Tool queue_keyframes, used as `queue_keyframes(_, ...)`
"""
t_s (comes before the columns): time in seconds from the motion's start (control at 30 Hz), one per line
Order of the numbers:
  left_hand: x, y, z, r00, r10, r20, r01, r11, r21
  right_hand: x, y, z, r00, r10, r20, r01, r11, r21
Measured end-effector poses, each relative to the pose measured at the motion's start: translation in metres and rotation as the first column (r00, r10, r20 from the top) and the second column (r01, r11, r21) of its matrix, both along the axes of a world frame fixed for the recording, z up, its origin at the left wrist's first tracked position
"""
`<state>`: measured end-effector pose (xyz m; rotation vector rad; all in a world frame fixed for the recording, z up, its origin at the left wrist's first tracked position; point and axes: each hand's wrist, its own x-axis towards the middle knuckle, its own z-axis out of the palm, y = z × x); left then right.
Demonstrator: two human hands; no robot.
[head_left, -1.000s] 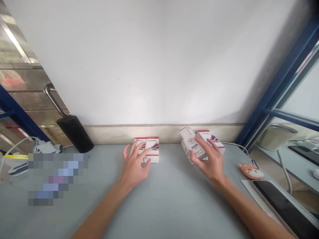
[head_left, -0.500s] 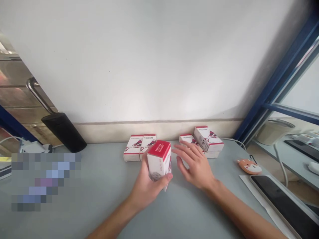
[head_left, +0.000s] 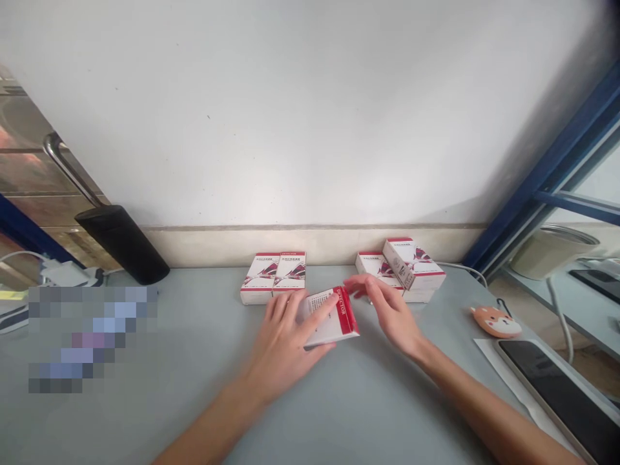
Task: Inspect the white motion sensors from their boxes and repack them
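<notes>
Holding a white box (head_left: 325,325) with a red end band seems to be the step in hand: the left hand (head_left: 285,336) steadies it while the right hand (head_left: 382,307) attends to its red end. The box is low over the near middle of the worktop (head_left: 194,361); whether it rests there, I cannot tell. Its printed face is uppermost, and its long axis runs roughly left to right, slightly askew, with the red end pointing to the right hand and the other end hidden under the left.

The left hand is spread over the box, fingers across the top and thumb along the near edge. The right hand is bent, fingers and thumb at the far corner of the red end; I cannot tell whether they pinch anything. Any next move at that end appears to call for a firm left hold and a precise right fingertip grip.

Behind, 2 matching boxes lie side by side, the left box (head_left: 259,276) touching the right box (head_left: 292,271). More boxes (head_left: 416,261) are grouped behind the right hand.
</notes>
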<state>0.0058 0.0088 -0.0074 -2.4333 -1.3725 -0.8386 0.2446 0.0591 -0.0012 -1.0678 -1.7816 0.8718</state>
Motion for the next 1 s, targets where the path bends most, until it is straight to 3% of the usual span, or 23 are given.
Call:
queue_keyframes(0.07,-0.002,0.001,-0.002,0.997,0.019,-0.076,-0.019,1.0,0.001,-0.006,-0.01,0.009,0.985,0.116,-0.125,-0.14,0.971,-0.196)
queue_keyframes(0.17,-0.004,0.0,-0.002,0.99,0.043,-0.137,-0.049,0.998,-0.036,-0.015,-0.017,0.01,0.976,0.118,-0.184,-0.169,0.943,-0.288)
queue_keyframes(0.37,-0.004,-0.003,0.009,0.994,-0.015,-0.105,0.005,0.995,-0.098,-0.025,-0.025,0.002,0.971,0.104,-0.214,-0.13,0.986,-0.108)
queue_keyframes(0.5,-0.005,-0.001,0.005,0.999,-0.053,-0.003,0.053,0.995,-0.085,-0.031,-0.034,0.005,0.977,0.013,-0.215,0.003,0.997,0.076)
queue_keyframes(0.6,-0.006,0.0,0.002,0.995,-0.092,0.025,0.093,0.995,-0.03,-0.033,-0.039,0.008,0.971,-0.007,-0.239,0.04,0.99,0.134)
queue_keyframes(0.67,-0.007,0.0,0.002,0.994,-0.112,-0.004,0.112,0.994,0.0,-0.031,-0.039,0.01,0.967,-0.02,-0.254,0.045,0.995,0.094)
queue_keyframes(0.87,-0.005,0.0,0.006,0.985,-0.173,-0.015,0.173,0.985,0.011,-0.013,-0.021,0.012,0.903,-0.06,-0.426,-0.068,0.958,-0.279)
queue_keyframes(0.93,-0.004,0.0,0.008,0.98,-0.199,-0.003,0.199,0.978,0.061,-0.008,-0.015,0.012,0.905,-0.076,-0.418,-0.047,0.959,-0.278)
queue_keyframes(1.0,-0.004,-0.001,0.012,0.975,-0.223,-0.019,0.223,0.969,0.109,-0.006,-0.015,0.011,0.935,-0.078,-0.347,0.026,0.988,-0.151)
